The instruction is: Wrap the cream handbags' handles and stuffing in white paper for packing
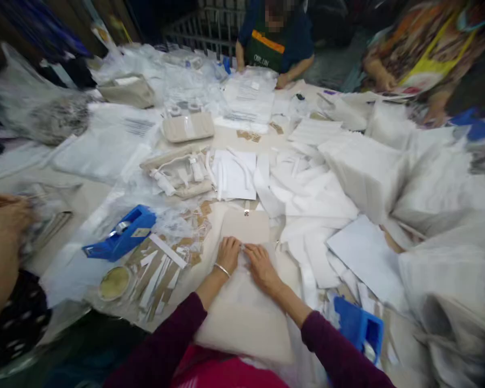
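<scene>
The cream pouch (242, 328) is matt cloth — the tape dispenser (119, 234) glossy blue plastic, the sheets (234, 175) smooth white paper.

Both arms reached forward from lower edge of view, angled inward. Left forearm (202, 295) bare below dark maroon left sleeve (165, 345), thin metal bangle (222, 270) at wrist. Right forearm (293, 302) bare below matching right sleeve (333, 350). Left hand (228, 255) palm down, fingers together, pointing forward. Right hand (262, 268) palm down, fingers angled inward toward left hand. Hands just beside each other, both flat and open, neither gripping. Wrists low, elbows out of view.
</scene>
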A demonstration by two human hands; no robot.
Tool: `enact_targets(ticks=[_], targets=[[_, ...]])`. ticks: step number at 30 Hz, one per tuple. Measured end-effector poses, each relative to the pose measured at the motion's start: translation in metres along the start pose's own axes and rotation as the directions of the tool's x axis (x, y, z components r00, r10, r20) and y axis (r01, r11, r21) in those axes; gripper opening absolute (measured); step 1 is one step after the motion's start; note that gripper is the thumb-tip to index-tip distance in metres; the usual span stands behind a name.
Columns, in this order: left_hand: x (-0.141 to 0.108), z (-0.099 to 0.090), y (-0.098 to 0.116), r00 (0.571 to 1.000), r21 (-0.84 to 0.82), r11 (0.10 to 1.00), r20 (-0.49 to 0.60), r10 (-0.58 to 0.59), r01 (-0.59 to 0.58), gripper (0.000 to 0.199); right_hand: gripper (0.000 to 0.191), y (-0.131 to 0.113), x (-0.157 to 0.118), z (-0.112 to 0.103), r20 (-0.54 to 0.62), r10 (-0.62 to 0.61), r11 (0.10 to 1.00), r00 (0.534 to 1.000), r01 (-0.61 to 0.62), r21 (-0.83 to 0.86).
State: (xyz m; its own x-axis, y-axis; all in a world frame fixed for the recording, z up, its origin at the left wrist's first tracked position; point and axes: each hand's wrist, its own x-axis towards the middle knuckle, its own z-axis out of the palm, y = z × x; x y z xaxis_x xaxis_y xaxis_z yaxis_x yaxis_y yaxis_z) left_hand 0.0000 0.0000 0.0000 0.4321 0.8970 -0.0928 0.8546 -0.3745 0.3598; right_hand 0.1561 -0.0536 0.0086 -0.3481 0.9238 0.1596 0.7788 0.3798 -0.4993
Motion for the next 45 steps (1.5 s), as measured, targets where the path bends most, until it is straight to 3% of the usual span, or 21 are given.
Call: enact_targets(ticks=[4, 11, 18, 25, 31, 35, 40, 45], targets=[[-0.003, -0.008, 0.006, 1.000, 0.062, 0.998, -0.020, -0.008, 0.009, 0.019, 0.024, 0.007, -0.004, -0.004, -0.073, 0.241, 0.966, 0.968, -0.246, -0.074], [-0.004, -0.013, 0.007, 1.000, 0.163, 0.987, -0.028, -0.004, 0.009, 0.026, 0.027, 0.001, 0.003, -0.011, -0.066, 0.338, 0.906, 0.939, -0.343, -0.247], [-0.004, -0.014, 0.006, 0.995, 0.125, 0.987, -0.049, -0.092, 0.097, 0.026, 0.029, 0.003, 0.005, -0.009, -0.062, 0.314, 0.908, 0.947, -0.319, -0.270], [-0.006, -0.016, 0.004, 0.992, 0.071, 0.991, -0.056, -0.111, 0.115, 0.022, 0.023, 0.010, 0.001, -0.001, -0.062, 0.277, 0.922, 0.959, -0.283, -0.263], [-0.005, -0.015, 0.004, 0.985, 0.024, 0.990, -0.104, -0.138, 0.141, 0.017, 0.017, 0.022, -0.003, 0.010, -0.145, 0.247, 0.920, 0.958, -0.278, -0.275], [-0.007, -0.013, 0.005, 0.975, -0.017, 0.987, -0.157, -0.158, 0.158, 0.015, 0.019, 0.036, -0.005, 0.024, -0.213, 0.144, 0.940, 0.966, -0.201, -0.276], [-0.010, -0.006, -0.001, 0.967, -0.025, 0.994, -0.231, -0.109, 0.106, 0.016, 0.016, 0.043, -0.010, 0.036, -0.252, 0.185, 0.932, 0.950, -0.251, -0.262], [-0.009, 0.005, -0.012, 0.947, 0.001, 1.000, -0.321, -0.025, 0.026, 0.016, 0.009, 0.029, -0.003, 0.021, -0.219, 0.254, 0.918, 0.942, -0.306, -0.253]])
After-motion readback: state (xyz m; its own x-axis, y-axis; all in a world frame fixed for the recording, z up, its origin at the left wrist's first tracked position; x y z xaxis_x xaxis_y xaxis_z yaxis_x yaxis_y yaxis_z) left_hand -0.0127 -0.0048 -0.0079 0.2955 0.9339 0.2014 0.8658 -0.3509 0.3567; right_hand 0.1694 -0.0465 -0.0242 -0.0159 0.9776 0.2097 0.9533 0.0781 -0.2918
